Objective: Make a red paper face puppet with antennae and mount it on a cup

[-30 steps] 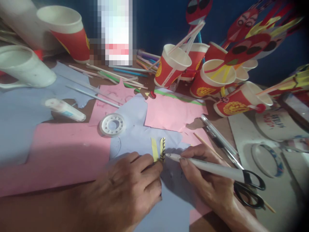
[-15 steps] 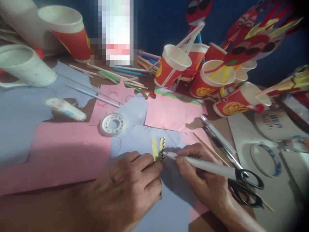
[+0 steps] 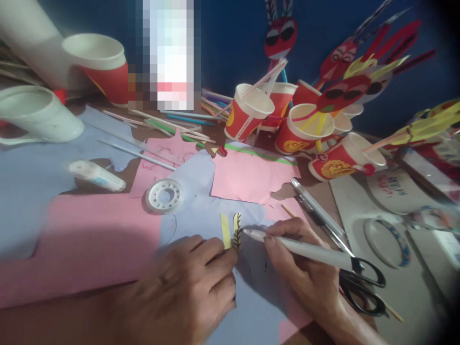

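Observation:
My right hand grips a white marker pen, its tip beside the right edge of a yellow paper strip marked with black slanting strokes. A plain yellow strip lies just left of it. My left hand is closed, its fingertips pressing the lower end of the marked strip onto the blue paper; the fingers hide the strips' lower ends. Black-handled scissors lie partly behind my right hand.
Pink paper spreads left, with a white tape spool and a glue bottle nearby. Red paper cups holding straws and red paper faces stand at the back right. A white mug is far left; pens lie right.
The view has tilted, so everything sits a little lower in the picture. The marker tip has shifted slightly off the strip to its right. My left hand keeps its place on the strip.

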Demonstrator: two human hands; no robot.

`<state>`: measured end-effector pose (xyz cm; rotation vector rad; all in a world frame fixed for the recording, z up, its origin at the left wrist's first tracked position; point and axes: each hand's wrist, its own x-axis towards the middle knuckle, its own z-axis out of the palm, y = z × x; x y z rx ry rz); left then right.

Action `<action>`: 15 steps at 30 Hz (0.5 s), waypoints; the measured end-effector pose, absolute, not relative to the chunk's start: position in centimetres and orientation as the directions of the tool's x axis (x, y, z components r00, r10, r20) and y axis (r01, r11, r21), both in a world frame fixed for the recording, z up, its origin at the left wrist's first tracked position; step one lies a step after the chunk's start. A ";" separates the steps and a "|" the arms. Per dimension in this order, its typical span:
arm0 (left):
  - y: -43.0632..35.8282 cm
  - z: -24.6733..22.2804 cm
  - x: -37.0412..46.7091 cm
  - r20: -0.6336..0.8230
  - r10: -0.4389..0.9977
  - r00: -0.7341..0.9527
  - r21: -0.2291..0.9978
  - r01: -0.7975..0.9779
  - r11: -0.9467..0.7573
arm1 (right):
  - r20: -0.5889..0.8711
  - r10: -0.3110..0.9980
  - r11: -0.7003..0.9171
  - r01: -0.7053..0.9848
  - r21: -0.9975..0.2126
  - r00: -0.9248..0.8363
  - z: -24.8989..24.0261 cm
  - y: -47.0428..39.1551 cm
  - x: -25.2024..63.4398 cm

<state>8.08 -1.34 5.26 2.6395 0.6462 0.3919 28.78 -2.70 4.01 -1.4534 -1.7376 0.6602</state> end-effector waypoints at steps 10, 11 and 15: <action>-1.2 5.2 8.2 0.172 0.520 0.836 0.436 0.409 -0.802 | 0.249 0.966 0.245 0.586 -0.773 -0.075 4.0 -2.5 28.6; -1.2 5.2 8.1 0.173 0.521 0.836 0.428 0.412 -0.804 | 0.251 0.965 0.248 0.585 -0.773 -0.077 4.0 -2.5 28.6; -1.2 5.1 8.1 0.158 0.499 0.852 0.402 0.406 -0.820 | 0.254 0.964 0.252 0.588 -0.769 -0.081 4.0 -2.5 28.7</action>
